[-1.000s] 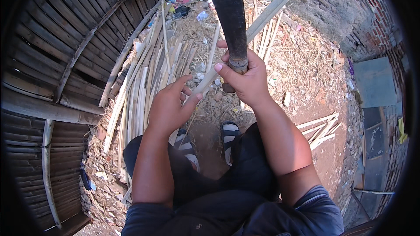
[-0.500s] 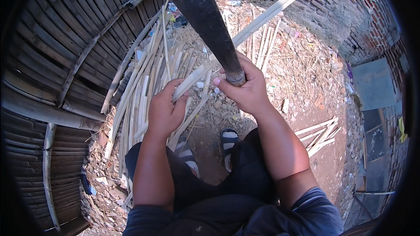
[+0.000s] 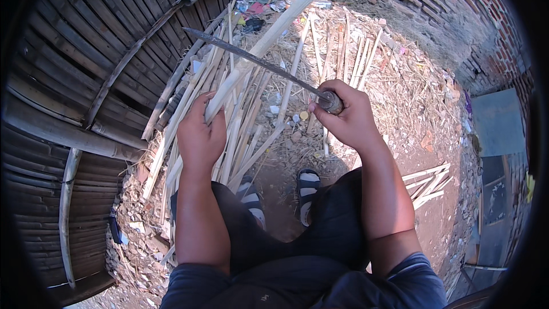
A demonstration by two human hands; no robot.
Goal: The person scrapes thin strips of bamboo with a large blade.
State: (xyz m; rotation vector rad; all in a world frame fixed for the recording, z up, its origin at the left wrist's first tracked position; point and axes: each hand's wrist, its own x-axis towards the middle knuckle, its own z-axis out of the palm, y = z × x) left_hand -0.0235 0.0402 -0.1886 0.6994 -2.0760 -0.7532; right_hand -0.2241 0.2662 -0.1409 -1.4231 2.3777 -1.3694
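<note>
In my left hand [image 3: 201, 134] is the near end of a long pale bamboo strip [image 3: 280, 26], which slants up and away to the far right. My right hand [image 3: 346, 111] is closed round the handle of a machete [image 3: 269, 67]. The dark blade, seen nearly edge-on, points to the far left and crosses over the strip a short way beyond my left hand. Whether the edge touches the strip I cannot tell.
Many split bamboo strips [image 3: 189, 109] lie heaped at the left, with a smaller bundle [image 3: 428, 185] at the right. Rubble and shavings [image 3: 394, 91] cover the ground. A slatted bamboo wall [image 3: 74, 51] rises at the left, a brick wall [image 3: 452, 11] at the far right.
The machete has swung from pointing up and away to lying across the strip toward the left. My right hand moved slightly right; my left hand, with the strip, shifted left and nearer.
</note>
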